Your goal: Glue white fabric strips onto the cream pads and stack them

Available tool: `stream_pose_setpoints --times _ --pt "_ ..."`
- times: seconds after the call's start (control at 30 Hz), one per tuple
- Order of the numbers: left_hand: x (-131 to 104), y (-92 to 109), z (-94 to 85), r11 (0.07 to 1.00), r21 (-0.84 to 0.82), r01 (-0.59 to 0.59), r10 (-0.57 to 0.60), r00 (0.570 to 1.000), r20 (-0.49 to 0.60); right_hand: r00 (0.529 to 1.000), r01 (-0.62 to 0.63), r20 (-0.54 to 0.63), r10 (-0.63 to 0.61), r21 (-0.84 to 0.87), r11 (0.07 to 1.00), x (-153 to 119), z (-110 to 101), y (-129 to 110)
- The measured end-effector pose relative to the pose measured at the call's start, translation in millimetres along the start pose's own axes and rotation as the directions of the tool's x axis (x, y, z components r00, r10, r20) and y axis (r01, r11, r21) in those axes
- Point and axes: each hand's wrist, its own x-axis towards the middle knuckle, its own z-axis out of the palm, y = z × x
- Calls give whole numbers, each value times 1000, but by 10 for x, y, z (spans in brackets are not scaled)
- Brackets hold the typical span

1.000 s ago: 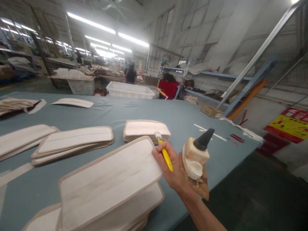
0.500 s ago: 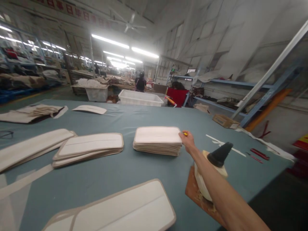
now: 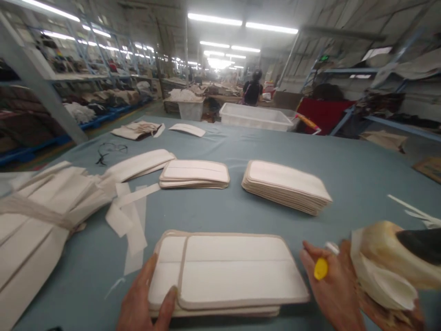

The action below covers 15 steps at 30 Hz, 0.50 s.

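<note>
A short stack of cream fabric panels (image 3: 237, 271) with rounded corners and beige edging lies in front of me, the top one shifted to the right. At its left end my left hand (image 3: 144, 294) grips the lower panels, thumb on top and fingers along the edge. Close to the right end is my right hand (image 3: 330, 280), its fingers closed round a small yellow-and-white tool (image 3: 321, 269), whose kind I cannot make out. Right of that hand stands a pale, stained container (image 3: 382, 248) with a black cone-shaped top (image 3: 422, 248), on a brown board partly hidden.
A taller panel stack (image 3: 285, 181) and two lower stacks, one of them here (image 3: 195, 171), lie farther back on the blue-green table (image 3: 213, 211). Tied cream fabric (image 3: 44, 216) and loose strips (image 3: 132, 234) are at left. Beyond the table stands a white bin (image 3: 255, 115); a person (image 3: 253, 92) is behind.
My right hand has left the far tall stack and come back beside the near stack, still holding the yellow tool. My left hand has come into view on the near stack. The view has turned left.
</note>
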Motion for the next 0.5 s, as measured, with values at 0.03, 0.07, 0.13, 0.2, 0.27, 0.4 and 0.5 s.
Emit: stream_pose_setpoints --times 0.03,0.07,0.13,0.2,0.27,0.4,0.5 --pt "4 1 -17 999 -27 35 -34 999 25 998 -49 31 51 -68 996 -126 40 58" --pt "13 6 -29 996 -63 67 -64 997 43 994 -93 47 100 -130 987 -206 78 84" --pt "46 30 -39 985 -131 114 -106 992 64 982 -147 83 170 -224 963 -257 137 39" --pt "88 67 -34 976 -180 123 -109 991 82 969 -167 134 209 -267 949 -237 172 -89" --pt "117 104 -19 968 -221 122 -101 990 102 954 -169 196 227 -275 946 -237 209 -231" --pt "110 154 21 942 -304 145 -124 988 87 965 -153 196 174 -117 981 -467 399 -368" --pt "104 177 46 920 -353 167 -150 986 74 990 -128 77 121 103 986 -717 604 -301"
